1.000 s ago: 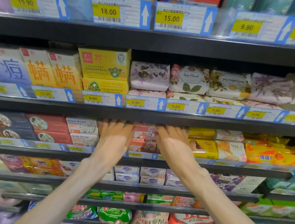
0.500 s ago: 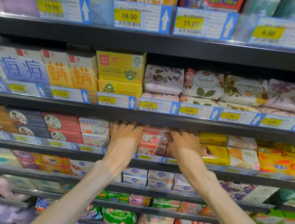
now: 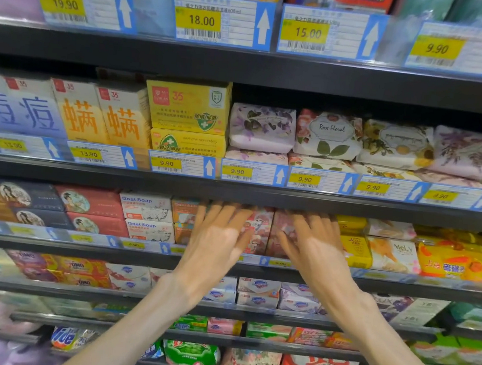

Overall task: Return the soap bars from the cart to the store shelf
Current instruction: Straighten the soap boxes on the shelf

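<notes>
Pink soap boxes (image 3: 261, 229) stacked on the third shelf (image 3: 224, 266), broad printed faces to the aisle, long axes running left to right; their lettering is too blurred to read. The left hand (image 3: 217, 238) and right hand (image 3: 313, 247) reach in at either side of this stack, fingers spread and extended over the boxes' fronts, apparently touching them without gripping, though motion blur leaves this uncertain. The hands are apart, with the stack between them. Just left stand white boxes marked "Goat Soap" (image 3: 146, 207); to the right, a pack reading "MeLy" (image 3: 392, 255). On the shelf above, a wrapped bar labelled "Rose Floral" (image 3: 329, 135) and yellow boxes marked "35" (image 3: 188, 107). Price tags (image 3: 167, 163) there read 13.90 and 9.90; the top rail shows 19.90, 18.00, 15.00 and 9.90
</notes>
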